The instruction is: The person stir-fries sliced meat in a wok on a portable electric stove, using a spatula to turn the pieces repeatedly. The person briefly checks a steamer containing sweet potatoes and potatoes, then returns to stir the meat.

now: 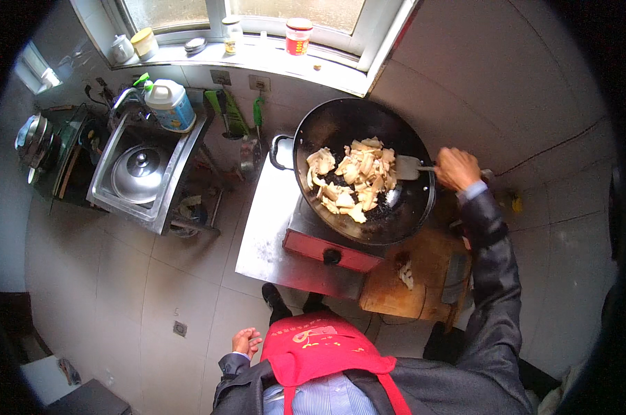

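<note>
My right hand (pixel 457 169) grips the handle of a metal spatula (pixel 407 167) at the right rim of a large black wok (pixel 339 116). The spatula's blade reaches inside and touches or nearly touches a pile of pale sliced meat (pixel 367 166). Smaller clumps of slices lie to the left and lower left of that pile. Under the wok is a gas stove (pixel 313 249) with a red front and a black knob (pixel 332 256). My left hand (pixel 247 341) hangs beside my red apron (pixel 318 337), holding nothing, with its fingers loosely curled and apart.
The stove stands on a metal-topped table (pixel 263 228). A wooden board (pixel 396 298) with white scraps is at its right. Leftward, a steel sink (pixel 97 181) holds a pot lid (pixel 136 179), with a white jug (pixel 170 106) on its edge. Jars line the windowsill (pixel 261 57).
</note>
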{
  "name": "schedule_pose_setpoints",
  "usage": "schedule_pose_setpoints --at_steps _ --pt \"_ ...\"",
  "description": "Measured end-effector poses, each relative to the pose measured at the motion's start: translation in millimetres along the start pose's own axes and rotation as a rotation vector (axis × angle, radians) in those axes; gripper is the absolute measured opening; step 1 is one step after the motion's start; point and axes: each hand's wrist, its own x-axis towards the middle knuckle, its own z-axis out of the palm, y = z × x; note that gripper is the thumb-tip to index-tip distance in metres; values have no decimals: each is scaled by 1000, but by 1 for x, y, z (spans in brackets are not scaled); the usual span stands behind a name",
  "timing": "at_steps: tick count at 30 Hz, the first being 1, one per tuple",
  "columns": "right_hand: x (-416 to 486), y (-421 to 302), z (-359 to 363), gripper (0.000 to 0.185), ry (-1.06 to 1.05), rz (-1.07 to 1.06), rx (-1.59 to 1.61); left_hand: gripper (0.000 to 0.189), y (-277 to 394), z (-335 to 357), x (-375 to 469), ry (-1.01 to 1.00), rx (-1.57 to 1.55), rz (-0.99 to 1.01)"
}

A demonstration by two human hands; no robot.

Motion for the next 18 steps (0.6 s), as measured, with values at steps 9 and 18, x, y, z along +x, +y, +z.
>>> schedule_pose_setpoints --at_steps 9,18 --pt "49 -120 7 12 141 -296 98 18 12 9 -19 4 97 23" --pt "-86 -63 -46 9 199 -566 -112 18 6 6 -2 -9 48 12"
